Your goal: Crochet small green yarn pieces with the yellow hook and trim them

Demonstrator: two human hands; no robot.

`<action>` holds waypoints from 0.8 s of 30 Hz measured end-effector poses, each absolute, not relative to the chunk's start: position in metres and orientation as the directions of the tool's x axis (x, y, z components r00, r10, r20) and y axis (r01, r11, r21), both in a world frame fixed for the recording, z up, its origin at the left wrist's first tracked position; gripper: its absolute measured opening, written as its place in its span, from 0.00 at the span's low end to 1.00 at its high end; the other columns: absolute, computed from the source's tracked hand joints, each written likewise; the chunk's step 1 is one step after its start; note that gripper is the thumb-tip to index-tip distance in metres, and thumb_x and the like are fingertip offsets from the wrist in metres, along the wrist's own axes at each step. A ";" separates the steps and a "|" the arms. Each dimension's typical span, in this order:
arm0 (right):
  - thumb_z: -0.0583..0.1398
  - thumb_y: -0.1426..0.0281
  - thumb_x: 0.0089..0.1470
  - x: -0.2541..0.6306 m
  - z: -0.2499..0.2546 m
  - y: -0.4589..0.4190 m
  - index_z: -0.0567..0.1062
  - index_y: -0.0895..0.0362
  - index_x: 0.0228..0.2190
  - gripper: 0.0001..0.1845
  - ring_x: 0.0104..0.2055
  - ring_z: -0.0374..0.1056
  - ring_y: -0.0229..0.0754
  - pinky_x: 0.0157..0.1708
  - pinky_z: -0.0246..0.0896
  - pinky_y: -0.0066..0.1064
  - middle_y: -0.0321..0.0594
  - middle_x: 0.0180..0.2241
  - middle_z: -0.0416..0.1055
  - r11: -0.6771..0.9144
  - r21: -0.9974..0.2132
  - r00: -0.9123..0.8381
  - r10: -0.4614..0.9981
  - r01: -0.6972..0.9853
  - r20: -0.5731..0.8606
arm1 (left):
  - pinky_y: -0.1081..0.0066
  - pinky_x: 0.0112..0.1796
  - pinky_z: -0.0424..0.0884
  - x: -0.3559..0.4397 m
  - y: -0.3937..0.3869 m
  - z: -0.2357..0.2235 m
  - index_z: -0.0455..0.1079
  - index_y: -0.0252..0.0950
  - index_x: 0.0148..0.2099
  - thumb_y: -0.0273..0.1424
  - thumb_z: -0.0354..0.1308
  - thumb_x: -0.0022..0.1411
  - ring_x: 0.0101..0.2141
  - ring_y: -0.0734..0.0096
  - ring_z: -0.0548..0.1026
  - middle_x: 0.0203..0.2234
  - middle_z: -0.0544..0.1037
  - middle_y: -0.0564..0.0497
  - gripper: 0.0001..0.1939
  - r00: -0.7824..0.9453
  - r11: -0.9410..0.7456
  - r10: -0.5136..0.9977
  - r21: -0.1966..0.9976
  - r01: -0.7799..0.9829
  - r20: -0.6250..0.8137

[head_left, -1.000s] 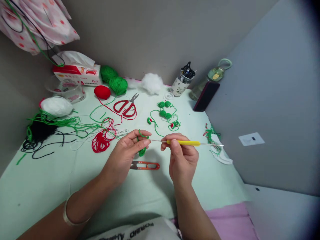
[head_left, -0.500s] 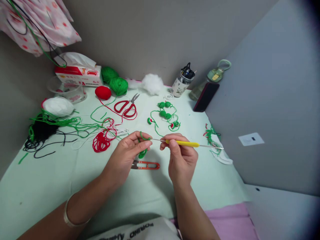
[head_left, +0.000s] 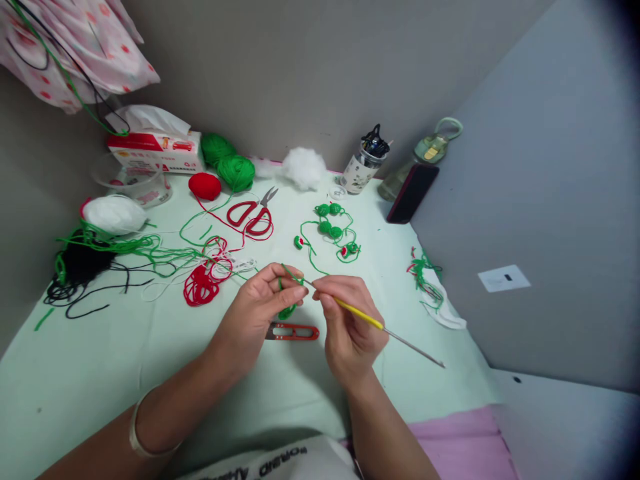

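Green yarn (head_left: 287,311) is pinched between the thumb and fingers of my left hand (head_left: 255,303), with a strand looped over a finger and a small green piece hanging below. My right hand (head_left: 353,320) grips a crochet hook (head_left: 361,315) by its yellow handle. One metal end of the hook meets the yarn at my left fingertips; the other slants down to the right. The exact stitch is too small to make out. Under my hands lie orange thread snips (head_left: 296,332), their blades partly hidden by my left hand.
Red-handled scissors (head_left: 253,217), a red yarn ball (head_left: 205,187), green yarn balls (head_left: 236,173) and white stuffing (head_left: 304,169) lie farther back. Small green crocheted balls (head_left: 330,229) sit beyond my hands. Tangled yarn (head_left: 200,283) spreads left. A phone (head_left: 413,193) leans by a bottle (head_left: 431,150) at right.
My right hand has tilted the crochet hook: its far end has swung down, and its near tip has moved slightly left toward my left fingertips. My left hand has stayed nearly in place.
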State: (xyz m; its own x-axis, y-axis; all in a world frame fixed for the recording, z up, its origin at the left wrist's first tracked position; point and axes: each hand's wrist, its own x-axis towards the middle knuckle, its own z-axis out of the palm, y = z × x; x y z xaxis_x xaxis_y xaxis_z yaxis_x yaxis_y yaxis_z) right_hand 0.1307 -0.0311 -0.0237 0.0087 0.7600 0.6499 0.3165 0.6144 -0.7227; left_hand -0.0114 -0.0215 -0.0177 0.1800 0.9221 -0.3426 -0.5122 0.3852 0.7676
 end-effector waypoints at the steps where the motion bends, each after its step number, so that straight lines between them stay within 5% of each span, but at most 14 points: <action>1: 0.59 0.82 0.60 0.130 -0.024 -0.031 0.79 0.49 0.45 0.19 0.40 0.73 0.43 0.36 0.70 0.38 0.40 0.37 0.78 0.604 -0.732 0.016 0.768 0.316 0.640 | 0.78 0.31 0.64 -0.011 -0.021 -0.017 0.76 0.39 0.41 0.30 0.70 0.56 0.29 0.77 0.70 0.27 0.73 0.57 0.10 0.211 0.408 0.913 0.752 -0.517 -0.350; 8: 0.58 0.80 0.62 0.130 -0.024 -0.031 0.80 0.48 0.43 0.17 0.39 0.73 0.43 0.35 0.71 0.38 0.39 0.36 0.77 0.546 -0.811 0.044 0.823 0.211 0.566 | 0.77 0.35 0.66 -0.008 -0.021 -0.013 0.71 0.42 0.60 0.28 0.70 0.57 0.30 0.77 0.69 0.26 0.73 0.58 0.29 0.186 0.365 0.931 0.776 -0.515 -0.315; 11: 0.59 0.79 0.60 0.132 -0.028 -0.032 0.79 0.45 0.48 0.20 0.40 0.73 0.44 0.38 0.72 0.39 0.41 0.39 0.77 0.605 -0.672 -0.078 0.765 0.427 0.640 | 0.76 0.39 0.68 -0.006 -0.023 -0.015 0.69 0.43 0.63 0.27 0.71 0.55 0.33 0.75 0.72 0.27 0.74 0.58 0.34 0.151 0.324 0.945 0.791 -0.518 -0.288; 14: 0.61 0.78 0.58 0.136 -0.030 -0.031 0.78 0.43 0.50 0.22 0.43 0.73 0.46 0.39 0.72 0.40 0.43 0.43 0.77 0.653 -0.537 -0.138 0.694 0.534 0.707 | 0.74 0.35 0.69 -0.009 -0.023 -0.017 0.72 0.42 0.60 0.30 0.71 0.56 0.31 0.74 0.73 0.27 0.74 0.56 0.29 0.307 0.476 0.879 0.664 -0.577 -0.364; 16: 0.60 0.77 0.60 0.140 -0.027 -0.028 0.80 0.45 0.45 0.17 0.39 0.73 0.44 0.37 0.71 0.38 0.41 0.39 0.77 0.598 -0.698 0.002 0.759 0.394 0.652 | 0.74 0.32 0.69 -0.014 -0.021 -0.018 0.76 0.38 0.56 0.31 0.70 0.57 0.30 0.74 0.72 0.28 0.74 0.53 0.23 0.392 0.548 0.837 0.578 -0.605 -0.383; 19: 0.59 0.72 0.63 0.141 -0.020 -0.022 0.81 0.51 0.36 0.10 0.29 0.70 0.38 0.29 0.68 0.34 0.38 0.31 0.75 0.395 -0.919 0.187 0.904 -0.021 0.384 | 0.77 0.30 0.67 -0.021 -0.019 -0.014 0.78 0.36 0.52 0.29 0.69 0.57 0.29 0.76 0.70 0.28 0.74 0.52 0.19 0.343 0.510 0.860 0.602 -0.615 -0.378; 21: 0.61 0.68 0.62 0.138 -0.019 -0.019 0.81 0.53 0.34 0.08 0.27 0.68 0.37 0.27 0.67 0.32 0.38 0.31 0.74 0.286 -0.936 0.151 0.954 -0.203 0.259 | 0.79 0.29 0.66 -0.022 -0.019 -0.011 0.78 0.38 0.53 0.28 0.70 0.56 0.28 0.77 0.69 0.26 0.73 0.54 0.20 0.276 0.461 0.887 0.673 -0.578 -0.370; 24: 0.63 0.67 0.60 0.128 -0.023 -0.021 0.82 0.52 0.35 0.06 0.28 0.68 0.37 0.29 0.66 0.33 0.37 0.31 0.74 0.268 -0.943 0.103 0.962 -0.195 0.253 | 0.79 0.30 0.66 -0.017 -0.023 -0.009 0.77 0.42 0.54 0.28 0.71 0.55 0.29 0.78 0.69 0.28 0.74 0.55 0.23 0.202 0.390 0.921 0.750 -0.534 -0.334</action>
State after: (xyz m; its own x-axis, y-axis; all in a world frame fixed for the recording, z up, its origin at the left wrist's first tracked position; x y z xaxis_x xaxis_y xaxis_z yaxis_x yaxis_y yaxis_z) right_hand 0.1281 -0.0213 -0.0226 0.1026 0.9621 0.2526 -0.1951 0.2685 -0.9433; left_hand -0.0167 -0.0226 -0.0085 0.2024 0.9206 -0.3339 -0.5343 0.3895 0.7502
